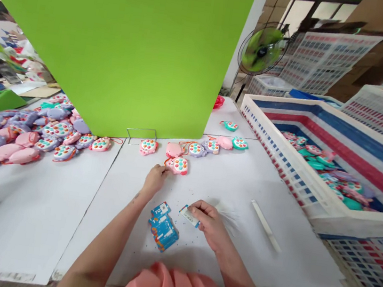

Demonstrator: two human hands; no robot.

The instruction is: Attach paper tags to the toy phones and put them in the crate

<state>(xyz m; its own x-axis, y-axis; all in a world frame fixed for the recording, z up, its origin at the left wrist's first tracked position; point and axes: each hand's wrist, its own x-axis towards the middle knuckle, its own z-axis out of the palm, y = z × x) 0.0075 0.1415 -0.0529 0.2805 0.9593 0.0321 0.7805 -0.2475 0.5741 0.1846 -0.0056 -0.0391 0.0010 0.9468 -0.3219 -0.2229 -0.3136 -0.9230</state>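
Note:
My left hand (156, 179) reaches forward, its fingers closed at the left end of a pink animal-shaped toy (179, 165) with coloured round buttons. Whether they pinch its body or its red cord is hard to see. Closer to me, my right hand (209, 219) pinches a small printed card (188, 216), its white side up. Left of that card, a stack of blue cards (164, 232) lies on the white table. Behind the pink toy sit a plain pink toy (174, 149) and a purple toy (197, 149). A bundle of thin clear strips (227, 216) lies beside my right hand.
A large heap of toys (54, 131) covers the left table. A green panel (119, 48) stands at the back, with a wire stand (142, 130) before it. At right, a white crate (327, 212) holds more toys. A white stick (265, 225) lies nearby.

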